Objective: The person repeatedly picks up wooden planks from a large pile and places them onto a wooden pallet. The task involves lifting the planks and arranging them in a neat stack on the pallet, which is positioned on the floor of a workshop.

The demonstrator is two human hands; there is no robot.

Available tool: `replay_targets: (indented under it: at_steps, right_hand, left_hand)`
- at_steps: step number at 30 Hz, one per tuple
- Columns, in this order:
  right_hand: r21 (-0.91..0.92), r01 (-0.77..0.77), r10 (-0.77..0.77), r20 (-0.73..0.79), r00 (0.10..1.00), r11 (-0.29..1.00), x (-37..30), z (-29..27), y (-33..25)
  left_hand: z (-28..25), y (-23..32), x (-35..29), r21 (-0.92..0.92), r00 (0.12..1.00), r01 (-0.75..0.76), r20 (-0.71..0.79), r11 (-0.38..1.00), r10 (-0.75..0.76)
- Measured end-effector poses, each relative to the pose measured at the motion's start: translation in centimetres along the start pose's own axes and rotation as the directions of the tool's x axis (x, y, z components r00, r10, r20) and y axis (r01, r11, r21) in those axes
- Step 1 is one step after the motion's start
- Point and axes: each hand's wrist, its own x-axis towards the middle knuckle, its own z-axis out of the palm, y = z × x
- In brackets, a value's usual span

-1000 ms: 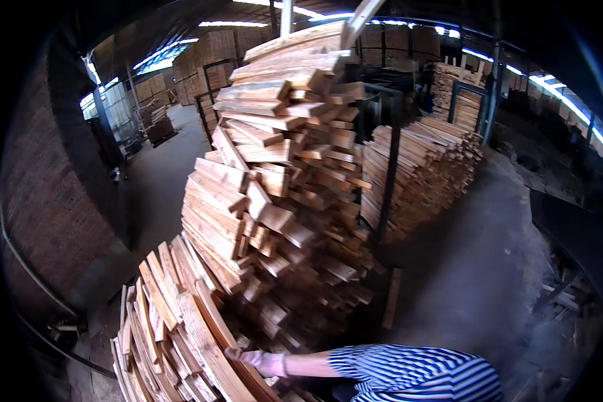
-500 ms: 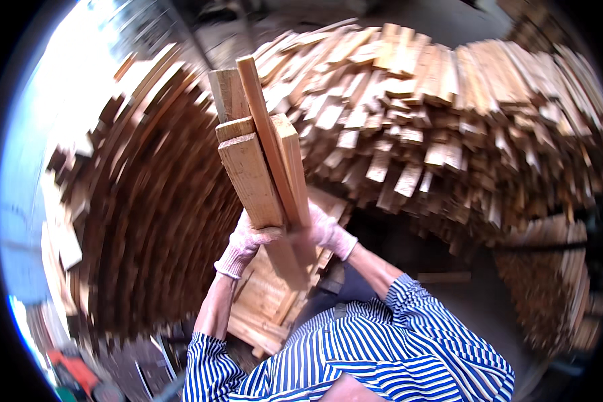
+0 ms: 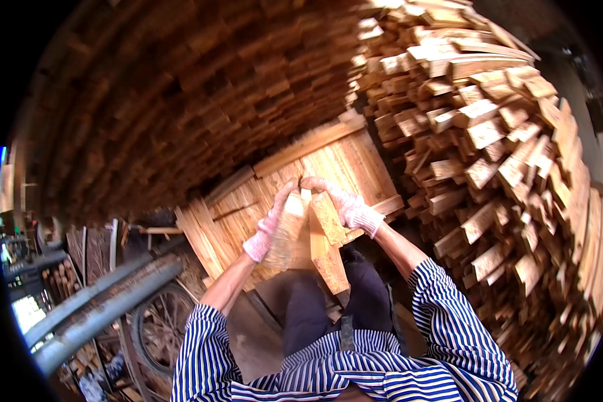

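Observation:
Both hands wear pale pink gloves and press a small bundle of short wooden boards from its two sides. My left hand [image 3: 271, 224] lies along the left side, next to a board blurred by motion [image 3: 288, 234]. My right hand [image 3: 342, 201] grips the right side, its fingers reaching over the far end. Two other boards of the bundle [image 3: 328, 264] slant toward my legs at uneven lengths. Beneath the bundle is a low stack of flat-laid boards [image 3: 358, 157], with a raised strip along its far edge. Palms and some fingertips are hidden.
A tall wall of stacked boards [image 3: 181, 94] rises beyond the low stack. Another high pile with jutting ends [image 3: 482, 174] stands at right. At left are thick grey pipes [image 3: 114, 301] and a spoked wheel [image 3: 161, 325].
The view has turned left and downward. The bundle, earlier raised upright in front of me, is now lower, over the flat-laid boards, with its near ends toward my legs.

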Motion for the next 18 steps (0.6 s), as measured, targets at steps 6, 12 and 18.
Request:
replay_targets:
  at_steps: [6, 12, 18]
  right_hand:
    - [-0.272, 0.145, -0.152, -0.005, 0.988, 0.951, 5.1, -3.0, 12.8]
    - [-0.29, -0.014, 0.04, 0.084, 0.996, 0.957, 8.0, -3.3, 7.4]
    - [-0.143, -0.22, 0.206, -0.107, 0.973, 0.965, 1.4, -2.0, 2.7]
  left_hand:
    - [-1.2, -6.4, 9.3, -0.085, 0.994, -0.046, -0.102, 0.995, 0.037]
    - [-4.1, -7.8, 5.3, -0.154, 0.98, -0.029, -0.197, 0.988, -0.002]
    - [5.8, -4.8, 2.5, -0.352, 0.946, -0.264, -0.277, 0.898, 0.17]
